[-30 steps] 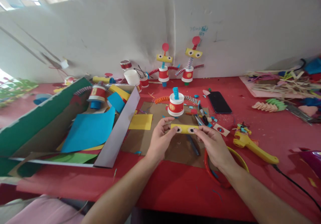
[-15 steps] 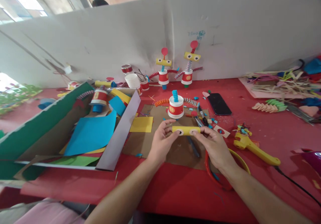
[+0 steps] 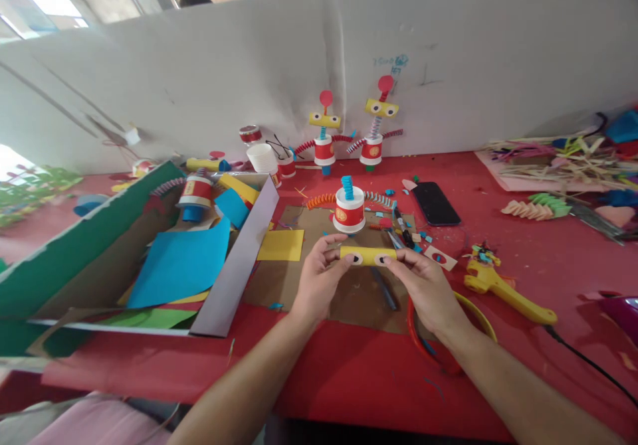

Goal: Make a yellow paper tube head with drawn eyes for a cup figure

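A yellow paper tube (image 3: 369,255) with two paper eyes is held level between both hands. My left hand (image 3: 321,271) grips its left end, the thumb against one eye. At the other end my right hand (image 3: 419,282) pinches it, with the thumb near the second eye. Just beyond stands a red and white paper cup (image 3: 349,210) with a blue folded paper spring on top and spring arms at its sides. Below the tube, a dark pen-like tool (image 3: 385,290) lies on a brown cardboard sheet (image 3: 284,285).
On the left is a box (image 3: 244,259) of coloured paper. Two finished cup figures (image 3: 323,149) stand by the white partition. To the right lie a phone (image 3: 436,204), a yellow glue gun (image 3: 513,295) with a cord, and a tape ring (image 3: 491,329) beside my right wrist.
Both hands still hold the yellow tube in nearly the same place. The view has shifted very slightly.
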Motion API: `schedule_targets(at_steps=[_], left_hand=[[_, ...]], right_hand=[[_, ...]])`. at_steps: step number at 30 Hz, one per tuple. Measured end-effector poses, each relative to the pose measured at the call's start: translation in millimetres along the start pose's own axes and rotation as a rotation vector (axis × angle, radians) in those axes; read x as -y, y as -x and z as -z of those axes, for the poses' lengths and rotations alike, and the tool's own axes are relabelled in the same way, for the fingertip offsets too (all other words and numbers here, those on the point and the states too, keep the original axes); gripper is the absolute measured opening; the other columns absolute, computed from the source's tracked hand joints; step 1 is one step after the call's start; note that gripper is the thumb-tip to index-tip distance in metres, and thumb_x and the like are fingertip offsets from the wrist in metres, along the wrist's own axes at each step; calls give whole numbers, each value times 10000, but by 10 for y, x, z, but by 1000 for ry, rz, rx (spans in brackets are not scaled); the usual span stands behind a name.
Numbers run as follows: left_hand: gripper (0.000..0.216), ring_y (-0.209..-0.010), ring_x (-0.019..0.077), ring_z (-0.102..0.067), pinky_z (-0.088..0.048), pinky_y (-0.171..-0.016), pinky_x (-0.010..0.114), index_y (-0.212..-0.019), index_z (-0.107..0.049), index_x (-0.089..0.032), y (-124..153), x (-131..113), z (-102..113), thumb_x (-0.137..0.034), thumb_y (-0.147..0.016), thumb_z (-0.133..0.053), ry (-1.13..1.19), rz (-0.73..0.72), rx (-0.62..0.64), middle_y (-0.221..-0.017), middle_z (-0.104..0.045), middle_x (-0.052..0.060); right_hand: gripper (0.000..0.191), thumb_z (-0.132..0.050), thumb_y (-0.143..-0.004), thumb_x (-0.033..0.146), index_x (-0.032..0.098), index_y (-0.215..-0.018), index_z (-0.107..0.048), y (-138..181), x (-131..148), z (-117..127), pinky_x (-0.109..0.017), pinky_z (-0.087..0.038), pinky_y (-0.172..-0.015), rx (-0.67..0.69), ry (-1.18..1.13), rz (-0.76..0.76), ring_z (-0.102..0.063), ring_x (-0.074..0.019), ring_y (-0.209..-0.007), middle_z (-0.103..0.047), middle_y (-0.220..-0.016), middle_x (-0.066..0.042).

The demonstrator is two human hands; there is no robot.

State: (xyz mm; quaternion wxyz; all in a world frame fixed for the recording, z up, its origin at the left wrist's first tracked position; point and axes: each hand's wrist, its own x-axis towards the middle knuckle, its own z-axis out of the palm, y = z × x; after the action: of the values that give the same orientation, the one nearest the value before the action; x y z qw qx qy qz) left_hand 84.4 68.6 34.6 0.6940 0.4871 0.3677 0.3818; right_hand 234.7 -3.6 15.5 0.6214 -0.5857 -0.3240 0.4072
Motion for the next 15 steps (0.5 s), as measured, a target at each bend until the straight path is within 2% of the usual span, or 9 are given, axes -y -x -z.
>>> schedule_targets(at_steps=[2,6,8,11,15], left_hand=[[419,-683,124,-592,-429,-659,233,-1079,-566,-189,-10,0,8,-356,-733,-730,-24,-12,-23,-733,-655,0],[282,-763,114,-582,-437,-709,226,-989,-626,-212,-42,2,39,-443,-825,-618,-45,-78,-164,-848,-642,7],[273,-829,123,-585,-448,-740,229,-971,-640,-209,-53,-2,53,-440,-827,-618,-11,-65,-134,-925,-640,22],[310,-860,140,-588,-478,-734,247,-1017,-647,-209,-52,-9,63,-416,-787,-671,45,26,-17,-1009,-628,42],[331,-872,138,-584,-503,-713,240,-1044,-663,-225,-42,-19,70,-389,-760,-706,34,50,13,-1040,-595,39]], right_hand=[[225,-743,-690,409,200,-676,-661,-13,-13,3,-260,-359,-597,-9,-6,-21,-495,-131,-629,-602,-642,16],[240,-710,-708,420,204,-652,-621,-54,-67,31,-261,-285,-524,-38,-26,-58,-388,-113,-537,-467,-544,47],[243,-708,-702,423,208,-649,-606,-67,-75,45,-267,-272,-521,-42,-27,-62,-379,-116,-532,-453,-542,49],[257,-715,-687,424,210,-634,-582,-72,-58,60,-271,-239,-507,-49,-27,-71,-353,-110,-508,-425,-519,60],[255,-703,-694,420,205,-633,-580,-71,-48,71,-269,-248,-516,-35,-34,-68,-357,-106,-519,-410,-521,62]])
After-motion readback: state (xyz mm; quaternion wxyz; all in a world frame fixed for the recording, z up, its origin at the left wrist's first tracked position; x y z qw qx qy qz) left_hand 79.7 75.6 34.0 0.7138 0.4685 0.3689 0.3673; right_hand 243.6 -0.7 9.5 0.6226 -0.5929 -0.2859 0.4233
